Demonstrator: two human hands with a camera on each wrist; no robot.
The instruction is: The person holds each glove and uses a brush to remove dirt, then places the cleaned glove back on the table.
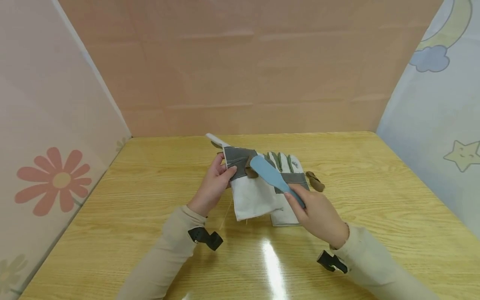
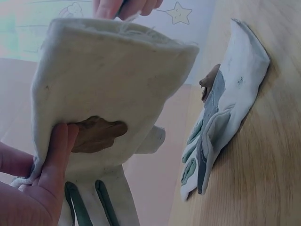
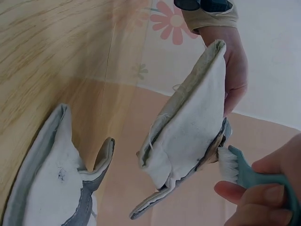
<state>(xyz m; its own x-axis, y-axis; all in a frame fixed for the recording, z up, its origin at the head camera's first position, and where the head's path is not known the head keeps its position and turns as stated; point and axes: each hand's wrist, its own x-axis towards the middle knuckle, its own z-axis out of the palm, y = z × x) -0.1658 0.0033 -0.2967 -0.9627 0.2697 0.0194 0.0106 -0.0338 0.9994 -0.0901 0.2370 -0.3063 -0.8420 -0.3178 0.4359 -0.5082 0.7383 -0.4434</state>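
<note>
My left hand (image 1: 215, 183) pinches a white work glove (image 1: 253, 198) with grey bands and holds it raised off the table, its cuff toward me. A brown patch (image 1: 250, 167) sits on the glove's grey band; the left wrist view shows another brown patch (image 2: 99, 135) on its white cloth. In my right hand (image 1: 318, 212) is a light blue brush (image 1: 271, 175), gripped by its handle. Its white bristles (image 3: 229, 165) are right at the brown patch; whether they touch it I cannot tell. A second matching glove (image 1: 296, 179) lies on the table behind.
A brown lump (image 1: 315, 182) lies to the right of the second glove on the wood-grain table (image 1: 150, 179). Orange-pink backing (image 1: 262, 71) stands behind the table. Printed panels flank it, with a flower (image 1: 61, 180) at the left and a star (image 1: 465, 155) at the right.
</note>
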